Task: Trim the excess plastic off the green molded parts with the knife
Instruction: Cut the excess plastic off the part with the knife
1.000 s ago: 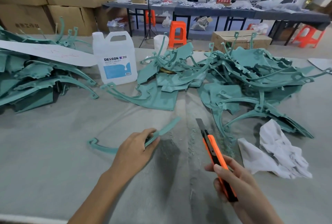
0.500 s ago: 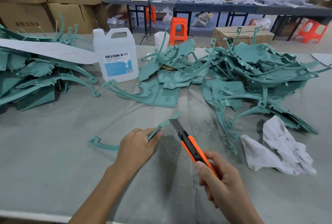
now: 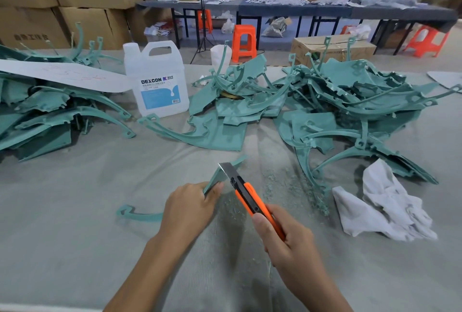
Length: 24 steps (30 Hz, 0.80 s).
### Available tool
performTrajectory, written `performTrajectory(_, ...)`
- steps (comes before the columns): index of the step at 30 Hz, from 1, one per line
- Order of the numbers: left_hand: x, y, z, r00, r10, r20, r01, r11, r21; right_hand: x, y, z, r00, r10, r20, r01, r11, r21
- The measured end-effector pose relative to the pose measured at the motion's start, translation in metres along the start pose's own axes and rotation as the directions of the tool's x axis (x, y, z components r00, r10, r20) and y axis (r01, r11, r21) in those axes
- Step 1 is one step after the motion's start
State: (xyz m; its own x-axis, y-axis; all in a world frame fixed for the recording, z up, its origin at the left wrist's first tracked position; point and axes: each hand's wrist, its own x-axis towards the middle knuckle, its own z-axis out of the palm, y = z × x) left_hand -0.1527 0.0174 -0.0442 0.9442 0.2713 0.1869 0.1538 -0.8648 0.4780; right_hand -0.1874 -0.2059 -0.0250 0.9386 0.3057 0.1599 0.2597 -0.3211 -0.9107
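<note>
Green curved moulded-plastic strip (image 3: 141,215) sits front-centre on the grey cloth-covered table (image 3: 62,199). Left hand (image 3: 190,208) grips its middle, fingers curled round it. Right hand (image 3: 287,241) is wrapped round the orange-handled snap-blade knife (image 3: 246,194), blade out. The blade meets the strip just past the left fingertips; looks like contact, hard to confirm from this angle. Green shavings (image 3: 282,181) lie just right of the blade, crumpled white rag (image 3: 385,206) further right. Heaps of green moulded parts (image 3: 350,101) lie behind, white DEXCON plastic jug (image 3: 160,84) standing among them.
</note>
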Motion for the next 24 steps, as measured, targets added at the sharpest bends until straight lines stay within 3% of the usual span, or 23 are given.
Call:
performTrajectory(8, 0.012, 0.001, -0.012, 0.998, -0.059, 0.009, 0.060, 0.992, -0.109, 0.043, 0.011, 0.018, 0.998, -0.053, -0.030, 0.052, 0.998, -0.031)
performTrajectory(10, 0.012, 0.000, -0.013, 0.999, -0.041, 0.006, 0.041, 0.992, -0.118, 0.056, 0.022, 0.017, 0.995, -0.020, -0.101, 0.014, 0.998, -0.060)
performTrajectory(15, 0.007, -0.002, -0.011, 0.999, -0.045, -0.016, 0.043, 0.994, -0.104, 0.083, 0.036, 0.000, 0.980, 0.162, -0.117, -0.196, 0.897, -0.397)
performTrajectory(18, 0.012, -0.001, -0.012, 0.998, -0.055, -0.010, 0.054, 0.992, -0.117, 0.074, 0.023, 0.003, 0.975, 0.071, -0.209, -0.112, 0.975, -0.190)
performTrajectory(20, 0.015, -0.001, -0.012, 0.998, -0.061, -0.002, 0.060, 0.992, -0.109, 0.061, 0.017, 0.012, 0.981, 0.006, -0.195, -0.014, 0.999, -0.039)
performTrajectory(24, 0.015, -0.003, -0.012, 0.998, -0.066, 0.004, 0.066, 0.993, -0.103, 0.050, 0.013, 0.023, 0.996, -0.012, -0.088, 0.013, 1.000, 0.009)
